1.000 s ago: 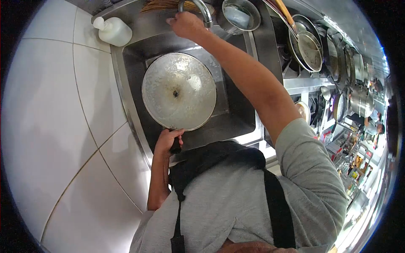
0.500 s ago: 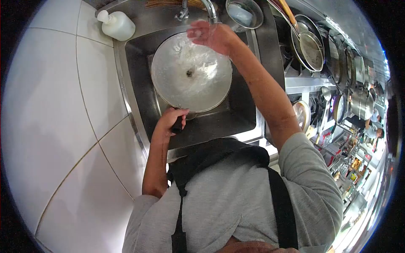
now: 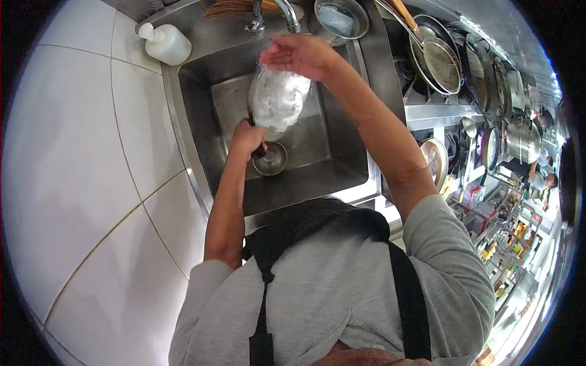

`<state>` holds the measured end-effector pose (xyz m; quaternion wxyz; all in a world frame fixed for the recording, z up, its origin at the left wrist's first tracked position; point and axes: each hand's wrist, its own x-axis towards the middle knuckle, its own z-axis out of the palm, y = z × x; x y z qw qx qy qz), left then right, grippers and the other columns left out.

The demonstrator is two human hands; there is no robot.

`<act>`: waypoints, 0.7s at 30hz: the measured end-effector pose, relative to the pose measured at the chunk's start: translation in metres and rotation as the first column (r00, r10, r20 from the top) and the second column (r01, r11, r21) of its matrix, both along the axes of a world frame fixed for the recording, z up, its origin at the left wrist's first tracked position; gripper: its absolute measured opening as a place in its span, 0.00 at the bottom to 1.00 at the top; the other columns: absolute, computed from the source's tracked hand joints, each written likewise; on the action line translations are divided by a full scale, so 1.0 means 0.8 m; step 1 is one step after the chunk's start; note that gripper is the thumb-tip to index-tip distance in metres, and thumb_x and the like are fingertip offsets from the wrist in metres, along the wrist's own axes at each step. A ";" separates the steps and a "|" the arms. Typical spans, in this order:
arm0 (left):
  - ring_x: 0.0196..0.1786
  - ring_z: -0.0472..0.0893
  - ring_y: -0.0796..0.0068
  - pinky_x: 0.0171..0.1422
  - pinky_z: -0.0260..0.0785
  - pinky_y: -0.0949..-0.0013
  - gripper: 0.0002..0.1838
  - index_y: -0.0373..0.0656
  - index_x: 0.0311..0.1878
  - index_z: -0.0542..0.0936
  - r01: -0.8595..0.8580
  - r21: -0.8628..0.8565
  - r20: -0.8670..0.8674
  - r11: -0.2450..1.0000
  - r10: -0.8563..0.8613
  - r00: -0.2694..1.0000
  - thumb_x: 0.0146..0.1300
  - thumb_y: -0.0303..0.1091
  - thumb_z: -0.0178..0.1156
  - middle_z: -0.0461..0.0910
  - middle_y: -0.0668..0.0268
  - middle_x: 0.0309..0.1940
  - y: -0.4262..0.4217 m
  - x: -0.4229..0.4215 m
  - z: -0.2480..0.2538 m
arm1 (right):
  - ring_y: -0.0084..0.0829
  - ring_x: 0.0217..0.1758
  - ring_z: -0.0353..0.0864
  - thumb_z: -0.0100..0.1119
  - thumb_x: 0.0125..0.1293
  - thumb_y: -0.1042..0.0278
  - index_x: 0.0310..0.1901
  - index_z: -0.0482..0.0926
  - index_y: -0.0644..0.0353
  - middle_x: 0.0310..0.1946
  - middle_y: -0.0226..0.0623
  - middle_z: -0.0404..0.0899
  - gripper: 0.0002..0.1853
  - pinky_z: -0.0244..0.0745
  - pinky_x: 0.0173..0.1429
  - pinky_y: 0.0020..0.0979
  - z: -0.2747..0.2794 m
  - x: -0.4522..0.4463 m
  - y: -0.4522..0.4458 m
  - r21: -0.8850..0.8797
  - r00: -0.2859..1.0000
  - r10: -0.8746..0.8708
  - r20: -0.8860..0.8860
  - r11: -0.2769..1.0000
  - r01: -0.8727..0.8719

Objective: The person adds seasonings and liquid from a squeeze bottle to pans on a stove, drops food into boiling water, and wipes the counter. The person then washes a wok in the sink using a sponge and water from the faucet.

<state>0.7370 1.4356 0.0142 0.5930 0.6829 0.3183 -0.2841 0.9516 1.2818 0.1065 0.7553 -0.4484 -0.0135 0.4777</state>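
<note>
My left hand is closed around the dark handle of a frying pan. The pan is tipped steeply over the sink, and bright water runs down its face. My right hand is beside the pan's far edge, below the faucet, with fingers stretched out and holding nothing. Whether its fingertips touch the rim I cannot tell. Under the left hand, a small round metal piece shows at the sink bottom; it may be a drain cup or a bowl.
The steel sink has a faucet at its back. A white pump bottle stands on the left rim. At the back right sits a metal bowl holding a bluish-white item. Pans and a strainer lie on the stove to the right.
The frying pan, which lay nearly flat with water in it, is now tipped on its side. My left hand moved up slightly and turned; my right hand shifted slightly down.
</note>
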 end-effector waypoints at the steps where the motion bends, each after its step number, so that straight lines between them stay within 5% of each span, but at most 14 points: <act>1: 0.37 0.89 0.55 0.47 0.78 0.51 0.14 0.33 0.38 0.82 0.031 0.150 0.040 0.988 -0.037 0.999 0.58 0.37 0.63 0.86 0.49 0.29 0.000 0.019 -0.003 | 0.44 0.59 0.85 0.56 0.77 0.61 0.39 0.83 0.65 0.43 0.45 0.87 0.15 0.79 0.67 0.41 0.000 -0.001 0.003 -0.004 1.000 0.013 -0.002 1.000 -0.013; 2: 0.37 0.89 0.55 0.47 0.78 0.51 0.14 0.33 0.38 0.82 0.035 0.151 0.046 0.988 -0.042 0.998 0.58 0.37 0.63 0.86 0.49 0.29 -0.003 0.036 -0.001 | 0.44 0.59 0.85 0.56 0.77 0.61 0.39 0.83 0.65 0.43 0.45 0.87 0.15 0.79 0.67 0.41 0.005 -0.004 0.007 -0.003 1.000 0.008 0.004 1.000 -0.008; 4: 0.52 0.87 0.46 0.58 0.76 0.48 0.19 0.33 0.48 0.81 0.056 0.663 0.220 0.746 -0.266 0.939 0.58 0.36 0.60 0.86 0.41 0.44 -0.013 0.068 0.004 | 0.43 0.48 0.88 0.60 0.73 0.67 0.30 0.80 0.61 0.31 0.38 0.84 0.12 0.83 0.58 0.44 0.013 -0.013 0.015 -0.135 0.986 -0.158 -0.052 0.979 0.150; 5: 0.52 0.87 0.46 0.58 0.76 0.48 0.19 0.33 0.48 0.81 0.056 0.662 0.225 0.747 -0.269 0.937 0.58 0.36 0.60 0.86 0.41 0.44 -0.017 0.085 0.006 | 0.38 0.35 0.85 0.61 0.69 0.72 0.31 0.78 0.59 0.26 0.34 0.79 0.07 0.81 0.42 0.41 0.007 -0.014 0.018 -0.124 0.973 -0.221 -0.065 0.969 0.212; 8: 0.56 0.84 0.41 0.59 0.77 0.48 0.23 0.34 0.57 0.78 0.221 0.737 0.110 0.639 -0.436 0.893 0.59 0.35 0.58 0.83 0.39 0.52 -0.031 0.121 0.020 | 0.37 0.30 0.78 0.60 0.68 0.75 0.36 0.75 0.62 0.27 0.38 0.74 0.04 0.75 0.33 0.38 -0.004 -0.012 0.016 -0.198 0.939 -0.335 -0.076 0.928 0.315; 14: 0.57 0.84 0.42 0.59 0.77 0.48 0.29 0.36 0.62 0.76 0.125 0.714 0.234 0.688 -0.404 0.885 0.60 0.43 0.64 0.84 0.42 0.53 -0.046 0.158 -0.014 | 0.32 0.31 0.76 0.61 0.70 0.72 0.44 0.77 0.57 0.31 0.36 0.76 0.04 0.70 0.30 0.31 -0.051 -0.014 -0.015 0.163 0.965 -0.178 -0.195 0.964 0.210; 16: 0.54 0.84 0.50 0.57 0.78 0.51 0.29 0.41 0.64 0.75 0.045 0.264 0.397 0.963 -0.151 0.905 0.61 0.43 0.66 0.84 0.51 0.52 -0.047 0.169 -0.026 | 0.31 0.34 0.80 0.61 0.69 0.75 0.45 0.79 0.58 0.34 0.36 0.80 0.05 0.74 0.36 0.31 -0.037 -0.019 -0.014 0.189 0.965 -0.177 -0.192 0.958 0.214; 17: 0.53 0.84 0.54 0.56 0.78 0.53 0.29 0.43 0.65 0.75 -0.001 0.002 0.419 1.000 0.000 0.908 0.61 0.44 0.67 0.84 0.55 0.52 -0.048 0.170 -0.030 | 0.31 0.38 0.84 0.61 0.68 0.78 0.45 0.81 0.59 0.37 0.36 0.84 0.07 0.78 0.41 0.31 -0.032 -0.025 -0.014 0.219 0.967 -0.174 -0.188 0.952 0.214; 18: 0.52 0.84 0.57 0.55 0.78 0.55 0.30 0.45 0.65 0.74 -0.047 -0.258 0.405 0.965 0.153 0.901 0.62 0.44 0.67 0.84 0.60 0.51 -0.045 0.173 -0.033 | 0.31 0.38 0.84 0.61 0.68 0.78 0.45 0.81 0.59 0.37 0.36 0.84 0.07 0.78 0.41 0.31 -0.031 -0.026 -0.013 0.219 0.966 -0.175 -0.190 0.952 0.215; 19: 0.51 0.84 0.61 0.54 0.79 0.57 0.30 0.48 0.66 0.74 -0.089 -0.498 0.357 0.863 0.297 0.886 0.63 0.44 0.68 0.84 0.64 0.51 -0.042 0.176 -0.032 | 0.34 0.43 0.85 0.62 0.68 0.76 0.48 0.81 0.60 0.41 0.38 0.85 0.08 0.80 0.46 0.32 -0.038 -0.022 -0.013 0.062 0.999 -0.020 0.035 0.998 0.017; 20: 0.51 0.84 0.61 0.54 0.79 0.57 0.30 0.48 0.66 0.74 -0.088 -0.497 0.355 0.863 0.296 0.887 0.63 0.44 0.68 0.84 0.64 0.51 -0.039 0.174 -0.033 | 0.36 0.47 0.86 0.63 0.69 0.74 0.51 0.82 0.62 0.46 0.41 0.85 0.11 0.82 0.50 0.33 -0.046 -0.021 -0.013 -0.136 0.960 0.171 0.222 0.980 -0.144; 21: 0.57 0.81 0.62 0.62 0.76 0.57 0.30 0.47 0.66 0.74 -0.047 -0.539 0.397 0.841 0.303 0.867 0.61 0.41 0.70 0.81 0.64 0.57 -0.037 0.169 -0.033 | 0.36 0.47 0.86 0.63 0.69 0.74 0.51 0.82 0.62 0.46 0.41 0.85 0.11 0.82 0.50 0.33 -0.053 -0.020 -0.012 -0.137 0.961 0.167 0.219 0.981 -0.139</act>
